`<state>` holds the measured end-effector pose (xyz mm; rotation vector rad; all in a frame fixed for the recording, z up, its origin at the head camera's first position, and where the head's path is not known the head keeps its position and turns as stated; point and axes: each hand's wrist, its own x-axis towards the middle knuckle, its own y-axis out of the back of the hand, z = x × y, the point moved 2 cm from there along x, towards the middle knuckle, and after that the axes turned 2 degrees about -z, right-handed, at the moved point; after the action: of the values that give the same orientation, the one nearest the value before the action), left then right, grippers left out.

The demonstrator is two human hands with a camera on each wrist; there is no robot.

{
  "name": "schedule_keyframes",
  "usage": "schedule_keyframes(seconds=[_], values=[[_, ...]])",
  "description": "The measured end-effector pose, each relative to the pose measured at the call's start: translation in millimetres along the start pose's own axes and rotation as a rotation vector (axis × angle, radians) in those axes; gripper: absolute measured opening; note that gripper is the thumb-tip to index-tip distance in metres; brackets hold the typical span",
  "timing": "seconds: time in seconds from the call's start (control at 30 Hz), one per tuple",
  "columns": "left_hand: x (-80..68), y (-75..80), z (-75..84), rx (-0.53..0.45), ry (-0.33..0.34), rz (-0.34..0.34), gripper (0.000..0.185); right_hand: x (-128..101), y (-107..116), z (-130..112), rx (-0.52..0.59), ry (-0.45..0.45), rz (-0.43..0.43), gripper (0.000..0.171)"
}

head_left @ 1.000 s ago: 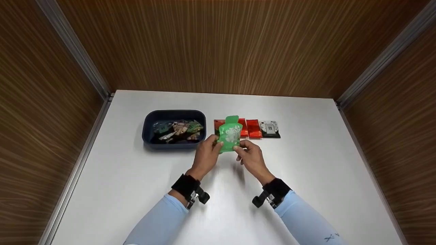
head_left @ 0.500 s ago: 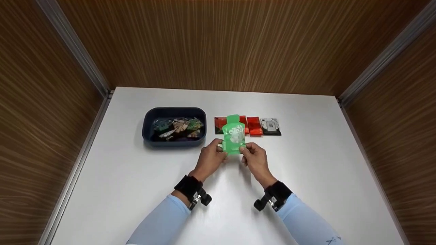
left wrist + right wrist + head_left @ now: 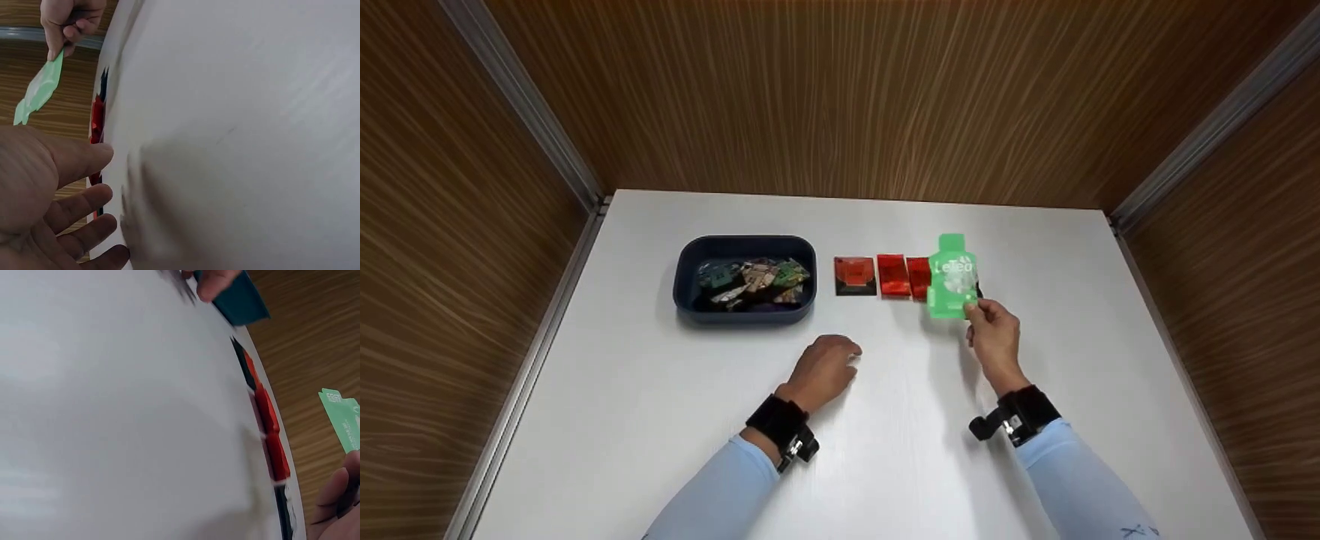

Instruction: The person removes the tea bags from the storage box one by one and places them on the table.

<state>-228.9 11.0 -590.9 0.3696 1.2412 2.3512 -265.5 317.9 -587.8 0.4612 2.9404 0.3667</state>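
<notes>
since a second ago the left hand (image 3: 826,366) let go and now rests relaxed, empty. right hand (image 3: 992,333) pinches the green pouch (image 3: 952,277) upright above the row's black packet; lower it flat just beyond that.

White table (image 3: 660,420) carries: dark blue tray (image 3: 682,281) of mixed sachets; to its right, a row of red packets (image 3: 893,276), one black-edged.

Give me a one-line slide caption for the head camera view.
Right hand holds a green pouch above a row of packets; left hand rests beside a filled navy tray.
</notes>
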Motion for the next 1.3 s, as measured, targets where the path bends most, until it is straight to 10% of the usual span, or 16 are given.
schedule_keyframes(seconds=[0.53,1.3], values=[[-5.6,-4.7,2.0,0.115,-0.066,-0.045,0.023,61.7,76.9,13.5,-0.299,-0.061,0.118,0.039],[-4.5,-2.4,-2.1,0.116,-0.080,-0.067,0.030,80.2,69.1,32.3,-0.635,-0.079,0.105,0.043]])
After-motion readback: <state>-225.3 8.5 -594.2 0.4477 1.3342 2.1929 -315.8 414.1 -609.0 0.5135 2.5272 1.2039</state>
